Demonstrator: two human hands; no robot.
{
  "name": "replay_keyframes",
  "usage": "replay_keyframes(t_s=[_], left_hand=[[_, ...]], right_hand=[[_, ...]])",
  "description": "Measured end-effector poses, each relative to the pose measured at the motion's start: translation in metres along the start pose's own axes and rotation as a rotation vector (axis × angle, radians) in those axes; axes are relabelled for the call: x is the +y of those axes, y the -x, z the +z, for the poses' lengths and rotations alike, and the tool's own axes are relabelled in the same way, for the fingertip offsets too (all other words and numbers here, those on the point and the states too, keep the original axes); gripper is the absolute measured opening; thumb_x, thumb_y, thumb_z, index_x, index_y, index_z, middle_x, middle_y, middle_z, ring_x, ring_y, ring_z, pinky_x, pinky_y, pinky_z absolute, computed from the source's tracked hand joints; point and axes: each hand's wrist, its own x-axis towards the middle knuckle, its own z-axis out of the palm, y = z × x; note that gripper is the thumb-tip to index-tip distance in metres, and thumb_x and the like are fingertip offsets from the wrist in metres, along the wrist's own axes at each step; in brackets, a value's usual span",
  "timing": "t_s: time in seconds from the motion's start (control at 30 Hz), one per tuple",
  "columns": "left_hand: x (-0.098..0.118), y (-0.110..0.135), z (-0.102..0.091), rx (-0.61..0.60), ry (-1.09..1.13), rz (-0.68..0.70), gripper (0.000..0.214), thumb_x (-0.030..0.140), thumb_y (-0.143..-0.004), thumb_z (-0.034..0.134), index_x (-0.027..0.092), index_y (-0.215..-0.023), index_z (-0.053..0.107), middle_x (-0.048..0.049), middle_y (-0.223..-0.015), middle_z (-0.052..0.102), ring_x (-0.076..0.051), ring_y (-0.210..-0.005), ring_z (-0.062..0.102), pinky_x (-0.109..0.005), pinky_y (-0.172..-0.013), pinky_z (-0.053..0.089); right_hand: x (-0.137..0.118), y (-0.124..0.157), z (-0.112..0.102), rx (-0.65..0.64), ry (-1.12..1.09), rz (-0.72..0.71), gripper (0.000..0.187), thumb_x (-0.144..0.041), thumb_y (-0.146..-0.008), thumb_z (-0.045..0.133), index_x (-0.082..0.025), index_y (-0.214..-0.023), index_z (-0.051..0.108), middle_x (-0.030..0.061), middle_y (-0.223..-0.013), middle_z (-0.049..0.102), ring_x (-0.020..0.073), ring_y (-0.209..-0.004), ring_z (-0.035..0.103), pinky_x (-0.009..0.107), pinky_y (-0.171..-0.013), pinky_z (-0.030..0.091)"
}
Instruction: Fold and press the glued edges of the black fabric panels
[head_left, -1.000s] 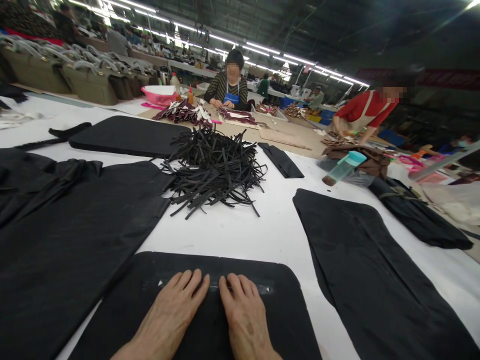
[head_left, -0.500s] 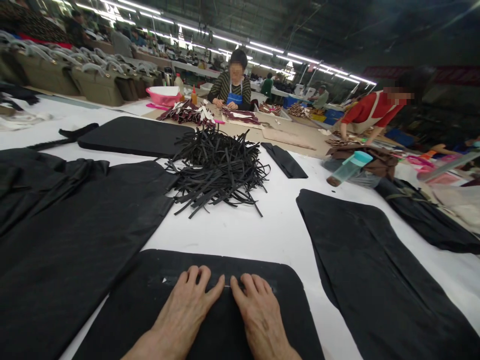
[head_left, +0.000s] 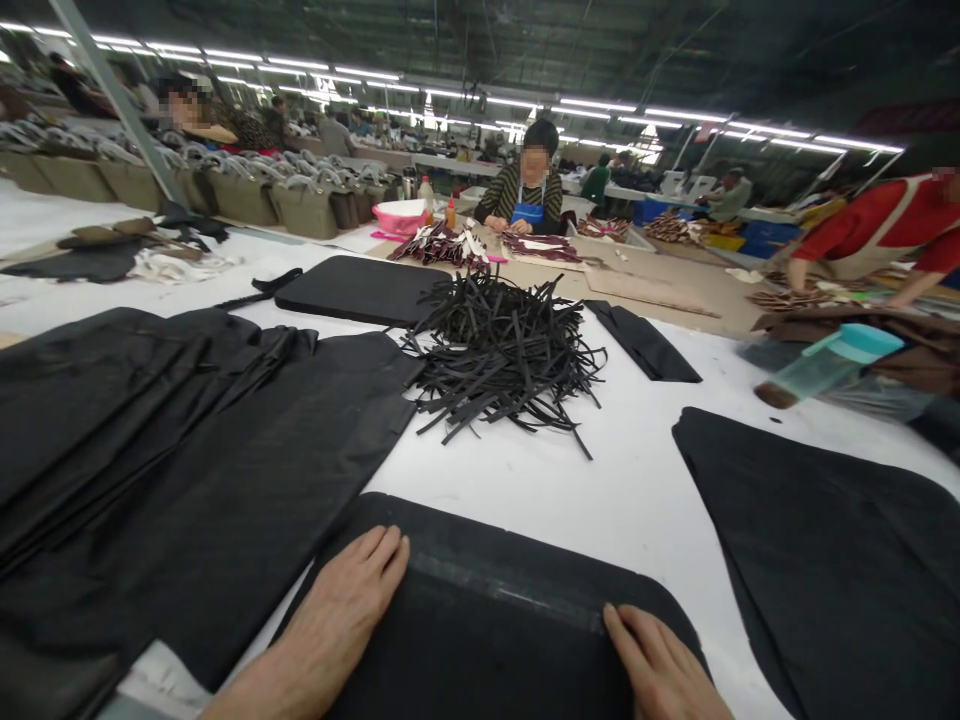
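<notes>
A black rounded fabric panel point(head_left: 487, 640) lies right in front of me on the white table. My left hand point(head_left: 341, 610) lies flat on its upper left corner, fingers stretched out and together. My right hand point(head_left: 656, 670) rests flat on the panel's right end, fingers extended. A shiny strip point(head_left: 510, 592) runs along the panel between the two hands. Neither hand holds anything.
A heap of black straps point(head_left: 506, 350) sits mid-table. Stacked black fabric sheets point(head_left: 172, 450) lie to the left, another sheet point(head_left: 840, 540) to the right. A second black panel point(head_left: 360, 290) lies farther back. A teal-lidded bottle point(head_left: 825, 365) lies on its side at right. Other people work at far tables.
My hands slid apart along the panel's top strip, left hand to the left corner, right hand to the right end. The view turned to the left.
</notes>
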Motion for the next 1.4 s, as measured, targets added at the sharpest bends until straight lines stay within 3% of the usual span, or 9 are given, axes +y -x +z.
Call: replay_keyframes(t_s=[0.3, 0.5, 0.57, 0.67, 0.77, 0.83, 1.23, 1.3, 1.4], left_hand=[[-0.027, 0.007, 0.014, 0.087, 0.04, -0.097, 0.064, -0.006, -0.071, 0.029, 0.018, -0.125, 0.052, -0.0102, -0.131, 0.052, -0.024, -0.122, 0.046, -0.037, -0.099, 0.043], [-0.032, 0.013, 0.012, 0.187, 0.06, -0.188, 0.057, -0.004, -0.072, 0.029, 0.015, -0.117, 0.059, -0.0117, -0.124, 0.058, -0.025, -0.115, 0.053, -0.039, -0.096, 0.046], [-0.019, 0.014, 0.008, 0.268, 0.028, -0.101, 0.056, -0.003, -0.072, 0.031, 0.017, -0.114, 0.061, -0.0096, -0.118, 0.062, -0.024, -0.109, 0.057, -0.038, -0.095, 0.047], [0.014, 0.009, 0.002, 0.372, 0.049, 0.244, 0.057, -0.002, -0.069, 0.035, 0.019, -0.118, 0.056, -0.0056, -0.118, 0.062, -0.02, -0.108, 0.057, -0.034, -0.096, 0.046], [0.046, -0.004, -0.002, 0.36, 0.101, 0.6, 0.049, 0.003, -0.073, 0.04, 0.017, -0.118, 0.053, -0.0079, -0.122, 0.06, -0.022, -0.113, 0.055, -0.035, -0.096, 0.046], [0.058, -0.012, 0.0, 0.303, 0.117, 0.697, 0.046, 0.006, -0.075, 0.042, 0.016, -0.119, 0.051, -0.0106, -0.127, 0.056, -0.025, -0.117, 0.052, -0.038, -0.096, 0.046], [0.056, -0.023, 0.054, 0.332, 0.186, 0.718, 0.064, 0.007, -0.07, 0.048, 0.018, -0.132, 0.037, -0.0127, -0.141, 0.04, -0.029, -0.13, 0.035, -0.047, -0.105, 0.035], [0.057, -0.023, 0.054, 0.354, 0.202, 0.705, 0.067, 0.006, -0.068, 0.048, 0.018, -0.132, 0.037, -0.0132, -0.141, 0.04, -0.029, -0.131, 0.034, -0.047, -0.105, 0.035], [0.059, -0.022, 0.047, 0.359, 0.212, 0.678, 0.069, 0.004, -0.065, 0.047, 0.018, -0.132, 0.038, -0.0142, -0.14, 0.04, -0.03, -0.13, 0.035, -0.047, -0.102, 0.038]], right_hand=[[-0.01, -0.011, -0.012, 0.109, 0.004, 0.063, 0.049, 0.008, -0.066, 0.039, -0.014, -0.105, 0.059, 0.0069, -0.093, 0.066, 0.0199, -0.085, 0.059, 0.029, -0.078, 0.045], [-0.015, -0.02, -0.024, -0.073, -0.026, 0.363, 0.03, -0.001, -0.078, 0.042, -0.021, -0.091, 0.061, 0.005, -0.101, 0.064, 0.0226, -0.087, 0.058, 0.034, -0.075, 0.045], [-0.023, -0.038, -0.034, -0.094, -0.091, 0.457, 0.03, -0.002, -0.08, 0.04, -0.021, -0.091, 0.06, 0.0054, -0.1, 0.063, 0.023, -0.086, 0.057, 0.036, -0.075, 0.044], [-0.042, -0.079, -0.048, -0.115, -0.325, 0.434, 0.029, -0.003, -0.083, 0.04, -0.022, -0.092, 0.059, 0.004, -0.094, 0.062, 0.0194, -0.081, 0.057, 0.031, -0.073, 0.045], [-0.057, -0.116, -0.051, -0.182, -0.435, 0.393, 0.023, -0.003, -0.08, 0.049, -0.023, -0.087, 0.058, 0.0025, -0.091, 0.06, 0.0191, -0.082, 0.056, 0.03, -0.074, 0.045], [-0.061, -0.132, -0.048, -0.224, -0.419, 0.39, 0.022, -0.005, -0.077, 0.056, -0.023, -0.089, 0.058, 0.0028, -0.093, 0.06, 0.0207, -0.086, 0.056, 0.032, -0.075, 0.044], [-0.033, -0.137, -0.045, -0.382, -0.585, 0.305, 0.016, -0.013, -0.078, 0.061, -0.02, -0.071, 0.05, -0.0059, -0.074, 0.055, 0.0096, -0.067, 0.051, 0.02, -0.059, 0.034], [-0.035, -0.132, -0.047, -0.331, -0.53, 0.311, 0.016, -0.008, -0.08, 0.056, -0.02, -0.072, 0.05, -0.0043, -0.071, 0.054, 0.0115, -0.065, 0.049, 0.023, -0.058, 0.032], [-0.038, -0.125, -0.053, -0.061, -0.347, 0.323, 0.02, -0.005, -0.083, 0.046, -0.019, -0.069, 0.049, 0.0005, -0.07, 0.052, 0.0156, -0.065, 0.046, 0.028, -0.06, 0.029]])
